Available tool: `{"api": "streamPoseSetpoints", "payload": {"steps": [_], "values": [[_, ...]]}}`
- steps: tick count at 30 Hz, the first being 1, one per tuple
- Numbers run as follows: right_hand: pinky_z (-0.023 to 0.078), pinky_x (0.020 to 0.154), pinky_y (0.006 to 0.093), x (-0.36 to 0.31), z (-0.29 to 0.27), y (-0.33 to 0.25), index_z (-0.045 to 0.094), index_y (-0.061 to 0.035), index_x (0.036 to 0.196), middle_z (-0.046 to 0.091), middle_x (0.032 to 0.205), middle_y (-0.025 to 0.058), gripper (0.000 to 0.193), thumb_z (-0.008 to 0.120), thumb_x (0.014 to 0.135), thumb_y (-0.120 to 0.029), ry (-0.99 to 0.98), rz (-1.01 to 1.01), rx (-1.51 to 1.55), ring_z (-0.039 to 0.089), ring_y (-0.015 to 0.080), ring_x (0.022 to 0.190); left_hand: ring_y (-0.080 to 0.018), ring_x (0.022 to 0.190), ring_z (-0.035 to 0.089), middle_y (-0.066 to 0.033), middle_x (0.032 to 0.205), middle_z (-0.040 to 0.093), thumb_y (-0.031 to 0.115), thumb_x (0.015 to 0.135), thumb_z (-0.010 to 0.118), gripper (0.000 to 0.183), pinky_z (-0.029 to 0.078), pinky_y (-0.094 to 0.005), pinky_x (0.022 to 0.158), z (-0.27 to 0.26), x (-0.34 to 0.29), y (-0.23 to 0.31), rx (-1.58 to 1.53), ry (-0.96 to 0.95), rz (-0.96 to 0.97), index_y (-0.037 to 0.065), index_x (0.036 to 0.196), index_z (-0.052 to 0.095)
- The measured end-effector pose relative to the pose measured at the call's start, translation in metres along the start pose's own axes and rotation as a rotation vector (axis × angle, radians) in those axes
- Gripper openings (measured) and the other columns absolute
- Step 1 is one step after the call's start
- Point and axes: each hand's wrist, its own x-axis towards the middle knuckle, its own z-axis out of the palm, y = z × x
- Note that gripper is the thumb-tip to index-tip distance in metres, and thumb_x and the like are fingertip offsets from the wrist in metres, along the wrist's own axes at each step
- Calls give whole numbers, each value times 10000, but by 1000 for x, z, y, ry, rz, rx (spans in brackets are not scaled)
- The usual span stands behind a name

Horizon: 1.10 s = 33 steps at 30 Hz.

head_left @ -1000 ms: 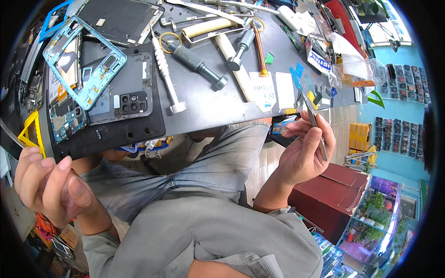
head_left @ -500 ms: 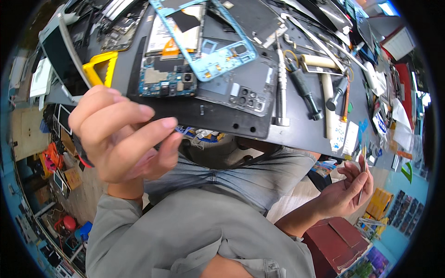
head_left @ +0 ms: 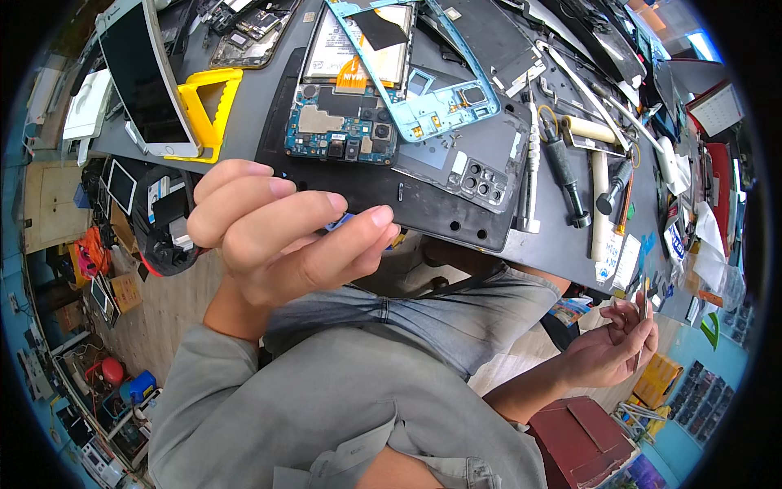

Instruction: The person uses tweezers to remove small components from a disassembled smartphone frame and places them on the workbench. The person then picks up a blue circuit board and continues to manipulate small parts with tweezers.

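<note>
Since the frame half a second ago, the left hand (head_left: 285,232) has shifted right along the table's (head_left: 562,248) front edge, and its fingers cover less of the yellow stand (head_left: 208,114). That stand, at the front edge toward the left, bears a white phone (head_left: 147,81) leaning back with a dark screen. Left fingers are loosely curled, thumb and index tips close together; whether they pinch something small I cannot tell. Right hand (head_left: 615,342), just off the front edge farther right, grasps metal tweezers (head_left: 646,301); their tips are hard to separate from the clutter behind.

On a black mat (head_left: 428,216) by the front edge lies an opened phone (head_left: 297,143). Its shell holds a blue circuit board (head_left: 326,122) and a white-labelled battery (head_left: 326,61), joined by an orange ribbon (head_left: 352,75). A light blue frame (head_left: 444,114) lies across its right side and partly over a dark phone back (head_left: 517,155) with camera rings, hiding parts of both. The left fingers hide the mat's front-left corner.

Below the table's left part, a black bag (head_left: 167,257) has dark and white pieces at its mouth, mostly unreadable. A dark red box (head_left: 582,440) is cut off at the bottom.
</note>
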Motion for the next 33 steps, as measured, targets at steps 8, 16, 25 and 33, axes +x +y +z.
{"api": "streamPoseSetpoints", "payload": {"steps": [8,16,25,33], "values": [[503,614,249,0,-8,-12,643,45,1248,749,1183,259,252,572,1129,-165,-32,92,175,615,134,730,-169,1087,453,121,1110,534,443,922,842,180,447,-304,856,-2,1,0,-25,38,-20,398,1088,788],[573,512,266,-60,39,-52,592,-7,1181,752,996,226,412,838,851,-8,-660,-73,278,738,217,642,-155,1001,509,122,1077,628,411,934,807,160,410,-324,814,-8,6,63,-482,68,-75,298,1047,819],[531,487,290,-51,65,-72,688,-62,991,786,946,128,324,918,763,-57,-1031,-224,143,701,197,601,-214,1073,634,-19,1154,699,187,805,761,160,481,-373,872,-5,7,53,-768,-198,47,80,922,744],[554,526,303,-52,67,-78,734,-67,1015,792,973,104,309,912,764,-32,-1138,-187,135,735,208,666,-247,1094,617,-58,1126,653,153,816,737,135,488,-403,921,-5,14,43,-897,-336,111,37,880,712]]}}
